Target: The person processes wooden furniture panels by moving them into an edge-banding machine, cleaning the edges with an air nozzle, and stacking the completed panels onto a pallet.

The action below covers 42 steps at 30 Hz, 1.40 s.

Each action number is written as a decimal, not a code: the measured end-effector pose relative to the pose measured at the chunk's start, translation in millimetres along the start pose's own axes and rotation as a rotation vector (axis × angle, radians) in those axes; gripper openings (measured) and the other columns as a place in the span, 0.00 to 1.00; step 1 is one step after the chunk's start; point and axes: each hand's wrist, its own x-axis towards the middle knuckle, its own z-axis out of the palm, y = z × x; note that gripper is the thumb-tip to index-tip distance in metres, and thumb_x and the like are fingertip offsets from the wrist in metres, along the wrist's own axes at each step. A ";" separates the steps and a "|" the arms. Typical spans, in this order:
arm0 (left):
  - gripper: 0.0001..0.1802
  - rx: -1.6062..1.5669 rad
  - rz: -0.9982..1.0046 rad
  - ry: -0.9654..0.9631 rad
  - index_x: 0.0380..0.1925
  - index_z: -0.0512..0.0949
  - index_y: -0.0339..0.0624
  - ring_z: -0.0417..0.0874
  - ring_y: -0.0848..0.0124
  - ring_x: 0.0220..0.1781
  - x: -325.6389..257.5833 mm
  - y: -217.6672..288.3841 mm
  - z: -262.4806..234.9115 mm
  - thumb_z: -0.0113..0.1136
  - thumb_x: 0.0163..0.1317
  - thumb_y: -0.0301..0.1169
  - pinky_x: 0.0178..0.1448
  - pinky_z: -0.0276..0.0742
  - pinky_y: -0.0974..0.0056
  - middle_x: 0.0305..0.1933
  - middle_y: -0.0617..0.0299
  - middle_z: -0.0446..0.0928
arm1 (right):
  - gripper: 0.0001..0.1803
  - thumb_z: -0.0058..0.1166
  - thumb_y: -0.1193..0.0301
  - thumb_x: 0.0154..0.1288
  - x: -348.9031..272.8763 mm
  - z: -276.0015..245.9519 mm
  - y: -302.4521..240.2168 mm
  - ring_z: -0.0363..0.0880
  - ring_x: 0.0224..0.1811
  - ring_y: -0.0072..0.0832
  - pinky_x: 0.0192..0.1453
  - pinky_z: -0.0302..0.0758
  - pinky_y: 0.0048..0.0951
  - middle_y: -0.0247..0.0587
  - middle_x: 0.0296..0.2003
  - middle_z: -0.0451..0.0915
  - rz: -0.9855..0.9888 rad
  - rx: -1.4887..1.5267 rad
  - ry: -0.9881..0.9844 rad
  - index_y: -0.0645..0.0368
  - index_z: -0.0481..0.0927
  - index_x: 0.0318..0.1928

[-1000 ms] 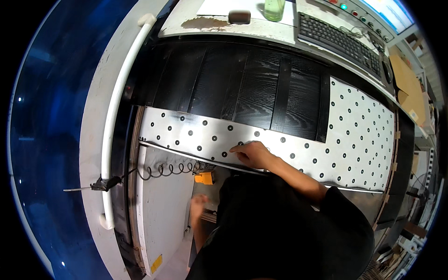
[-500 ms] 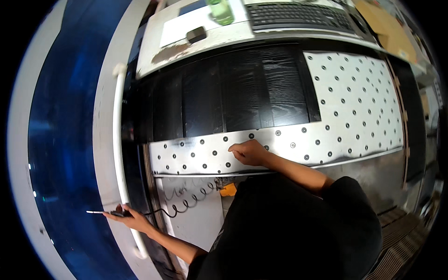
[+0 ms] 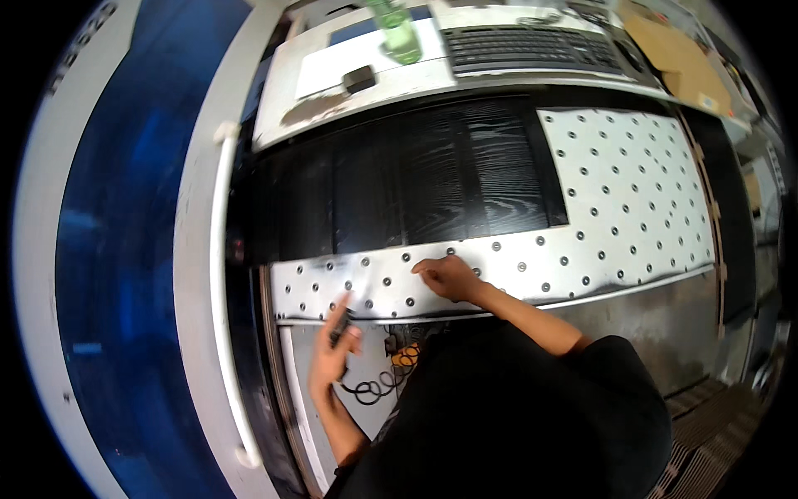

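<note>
One white tabletop (image 3: 622, 204), keyboard (image 3: 532, 50) beyond

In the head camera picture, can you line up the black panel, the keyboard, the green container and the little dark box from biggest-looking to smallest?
1. Black panel
2. Keyboard
3. Green container
4. Little dark box

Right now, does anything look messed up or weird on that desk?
Yes. The white desk has a ragged brown patch near its front edge, beside the black box. It looks odd against the white; I can't tell whether it's wear or a stain.
</note>
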 end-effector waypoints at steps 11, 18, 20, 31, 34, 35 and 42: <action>0.37 -0.292 -0.015 0.186 0.77 0.59 0.36 0.75 0.73 0.23 -77.0 -32.2 -12.0 0.60 0.70 0.30 0.31 0.74 0.68 0.22 0.64 0.74 | 0.38 0.64 0.62 0.60 130.6 13.6 -12.9 0.54 0.74 0.66 0.78 0.48 0.62 0.72 0.69 0.59 0.007 -0.536 0.368 0.60 0.66 0.69; 0.34 -0.218 -0.038 0.047 0.77 0.62 0.44 0.72 0.78 0.24 -60.0 -41.5 34.8 0.57 0.72 0.24 0.32 0.72 0.70 0.22 0.68 0.71 | 0.39 0.63 0.62 0.58 153.4 37.1 20.4 0.48 0.77 0.70 0.81 0.43 0.63 0.80 0.71 0.55 -0.020 -0.666 0.352 0.63 0.67 0.68; 0.33 -0.179 -0.102 0.169 0.76 0.64 0.48 0.70 0.79 0.22 -50.5 -45.9 35.1 0.58 0.72 0.26 0.30 0.70 0.70 0.21 0.69 0.69 | 0.37 0.63 0.64 0.58 147.0 31.3 20.7 0.51 0.76 0.70 0.81 0.45 0.60 0.80 0.70 0.56 -0.020 -0.653 0.368 0.63 0.68 0.66; 0.34 -0.076 -0.072 -0.316 0.77 0.62 0.51 0.78 0.78 0.32 -39.7 -16.3 20.7 0.58 0.72 0.26 0.37 0.78 0.71 0.48 0.58 0.81 | 0.33 0.62 0.67 0.57 38.2 -36.5 5.1 0.53 0.77 0.65 0.81 0.47 0.58 0.72 0.72 0.57 -0.004 -0.687 0.272 0.58 0.70 0.64; 0.35 0.113 0.121 -0.544 0.76 0.64 0.51 0.81 0.75 0.35 -40.7 -18.8 23.8 0.60 0.70 0.25 0.42 0.80 0.68 0.45 0.58 0.82 | 0.32 0.62 0.68 0.58 12.5 -59.1 -2.9 0.53 0.77 0.63 0.81 0.48 0.57 0.71 0.72 0.57 0.025 -0.692 0.247 0.58 0.71 0.64; 0.35 0.076 0.034 -0.496 0.76 0.64 0.51 0.80 0.75 0.34 -45.0 -20.1 16.7 0.60 0.70 0.26 0.41 0.80 0.68 0.44 0.58 0.82 | 0.31 0.61 0.68 0.59 7.2 -63.2 -3.3 0.53 0.77 0.62 0.81 0.47 0.57 0.69 0.72 0.58 0.027 -0.695 0.243 0.58 0.71 0.64; 0.31 0.037 -0.316 0.328 0.75 0.67 0.53 0.71 0.79 0.19 -75.7 -41.0 -38.4 0.60 0.72 0.32 0.24 0.70 0.70 0.24 0.66 0.74 | 0.30 0.62 0.68 0.59 0.2 -70.8 -2.2 0.54 0.77 0.61 0.81 0.48 0.57 0.67 0.72 0.59 0.037 -0.713 0.245 0.57 0.71 0.63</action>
